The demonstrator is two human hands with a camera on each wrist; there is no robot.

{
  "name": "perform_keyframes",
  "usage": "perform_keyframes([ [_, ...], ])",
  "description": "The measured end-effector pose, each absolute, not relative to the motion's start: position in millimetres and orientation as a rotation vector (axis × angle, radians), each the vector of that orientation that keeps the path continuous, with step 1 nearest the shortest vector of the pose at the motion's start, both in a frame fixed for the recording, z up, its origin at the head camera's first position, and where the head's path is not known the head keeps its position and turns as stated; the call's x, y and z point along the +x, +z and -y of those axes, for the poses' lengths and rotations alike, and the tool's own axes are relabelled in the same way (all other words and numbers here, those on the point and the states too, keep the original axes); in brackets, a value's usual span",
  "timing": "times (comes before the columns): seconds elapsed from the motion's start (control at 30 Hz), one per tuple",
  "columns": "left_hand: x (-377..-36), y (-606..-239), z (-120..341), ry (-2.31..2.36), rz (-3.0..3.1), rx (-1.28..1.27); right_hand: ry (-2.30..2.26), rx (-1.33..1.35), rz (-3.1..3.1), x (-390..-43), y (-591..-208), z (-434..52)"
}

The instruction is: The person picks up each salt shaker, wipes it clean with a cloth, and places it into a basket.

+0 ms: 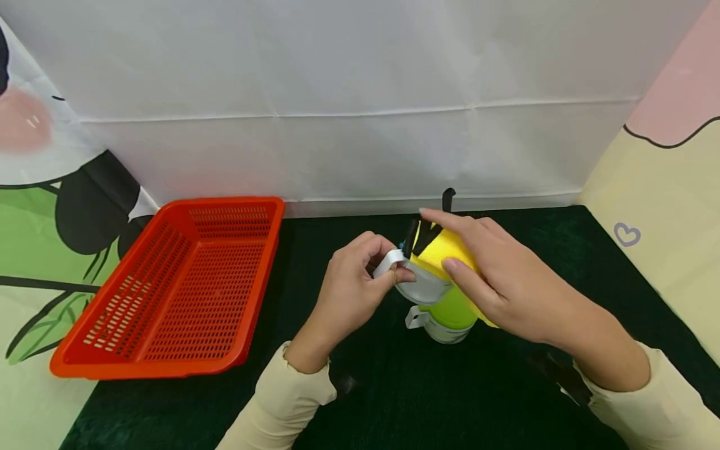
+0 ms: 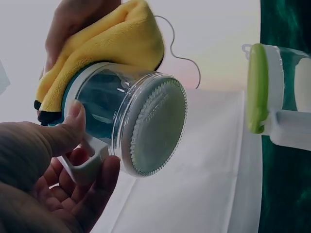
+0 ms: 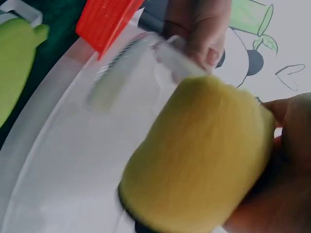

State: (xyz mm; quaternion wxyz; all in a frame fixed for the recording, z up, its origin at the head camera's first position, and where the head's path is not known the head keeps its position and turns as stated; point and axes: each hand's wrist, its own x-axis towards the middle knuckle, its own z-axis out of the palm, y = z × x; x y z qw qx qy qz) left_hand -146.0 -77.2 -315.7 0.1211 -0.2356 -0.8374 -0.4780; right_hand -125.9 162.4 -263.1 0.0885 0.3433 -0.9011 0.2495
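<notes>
Two hands | left hand (image 1: 349, 281) grips cup (image 2: 131, 116) handle | right hand (image 1: 495, 281) holds yellow cloth (image 1: 444, 250)

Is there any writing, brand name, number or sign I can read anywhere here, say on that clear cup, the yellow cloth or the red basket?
No readable text in any view.
Clear cup, held by the left hand: no label or number shows.
Yellow cloth under the right hand: plain, no tag readable.
Red basket: no marking.
Green-lidded cup: no print visible.
Backdrop: only drawings, including a small heart outline, no words.
</notes>
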Motion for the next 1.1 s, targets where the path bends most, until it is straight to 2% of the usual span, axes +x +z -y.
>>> perform_keyframes([
  [0.3,-145,-314,80,-1.402,2.472,-0.712,0.893,0.784,2.654,-138,-287,-171],
  [0.5,-144,-317,72,-1.257,2.533,-0.788,0.824,0.694,2.841,-148,-273,-169],
  [0.67,-145,-321,68,-1.225,2.528,-0.74,0.565,0.722,2.85,-135,-265,-157],
  [0.87,-148,-320,73,-1.313,2.479,-0.622,0.524,0.778,2.714,-117,-269,-156],
  [1.1,-149,-316,82,-1.425,2.43,-0.716,0.71,0.742,2.781,-134,-262,-177],
])
